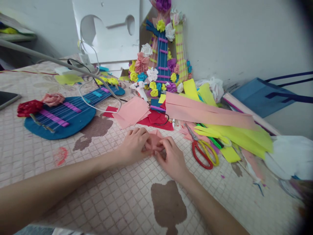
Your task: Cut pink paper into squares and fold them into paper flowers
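Between my two hands is a small folded piece of pink paper [156, 139]. My left hand [137, 143] pinches its left side with fingers curled, and my right hand [172, 158] grips the right side and lower edge between thumb and fingers. Both hands stay close together, low over the tablecloth. Just beyond them lie a stack of pink paper squares [132, 112] and some red paper [157, 120]. Right of my right hand rest scissors [202, 151] with one red and one yellow handle loop.
A blue guitar-shaped craft [73, 119] with paper flowers lies at left. Decorated guitar shapes [162, 55] lean on the wall, a glue gun [139, 88] before them. Long pink paper [207, 112], yellow paper [244, 137] and a blue bag [261, 96] are at right. A white cable [107, 110] loops across.
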Demonstrator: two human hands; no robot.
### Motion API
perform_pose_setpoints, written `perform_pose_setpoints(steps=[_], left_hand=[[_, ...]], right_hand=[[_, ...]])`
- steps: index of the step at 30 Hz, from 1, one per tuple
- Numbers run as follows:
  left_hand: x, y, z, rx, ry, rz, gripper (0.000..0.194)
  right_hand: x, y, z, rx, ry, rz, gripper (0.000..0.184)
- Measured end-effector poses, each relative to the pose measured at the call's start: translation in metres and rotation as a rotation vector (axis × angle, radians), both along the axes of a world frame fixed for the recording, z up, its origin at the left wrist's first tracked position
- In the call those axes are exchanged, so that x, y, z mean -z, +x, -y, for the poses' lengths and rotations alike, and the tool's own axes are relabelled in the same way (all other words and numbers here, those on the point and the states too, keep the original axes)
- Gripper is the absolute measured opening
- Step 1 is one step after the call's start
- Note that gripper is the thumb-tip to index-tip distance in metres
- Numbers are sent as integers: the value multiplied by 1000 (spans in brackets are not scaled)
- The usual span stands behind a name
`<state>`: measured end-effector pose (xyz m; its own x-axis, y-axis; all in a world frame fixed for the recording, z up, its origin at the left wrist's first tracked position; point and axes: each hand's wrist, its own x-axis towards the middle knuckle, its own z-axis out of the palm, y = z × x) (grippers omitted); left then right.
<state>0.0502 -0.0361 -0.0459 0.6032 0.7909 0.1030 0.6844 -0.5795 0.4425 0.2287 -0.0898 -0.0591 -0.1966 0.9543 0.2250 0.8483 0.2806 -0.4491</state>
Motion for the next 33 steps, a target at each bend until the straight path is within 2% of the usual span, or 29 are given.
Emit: perform_pose_setpoints(steps=[3, 11, 18, 28, 33], left_hand=[[-4, 0, -1, -7, -49, -9, 9], [0, 1, -1, -36, -41, 37, 13], [-1, 2, 0, -37, -49, 17, 15], [-1, 2, 0, -44, -56, 32, 17], [-2, 3, 1, -20, -57, 43, 10]], right_hand=[[1, -1, 0, 13, -13, 18, 12], [0, -2, 0, 29, -5, 23, 11], [3, -5, -4, 95, 12, 34, 6], [3, -6, -5, 109, 19, 83, 6], [2, -7, -4, 117, 14, 97, 7]])
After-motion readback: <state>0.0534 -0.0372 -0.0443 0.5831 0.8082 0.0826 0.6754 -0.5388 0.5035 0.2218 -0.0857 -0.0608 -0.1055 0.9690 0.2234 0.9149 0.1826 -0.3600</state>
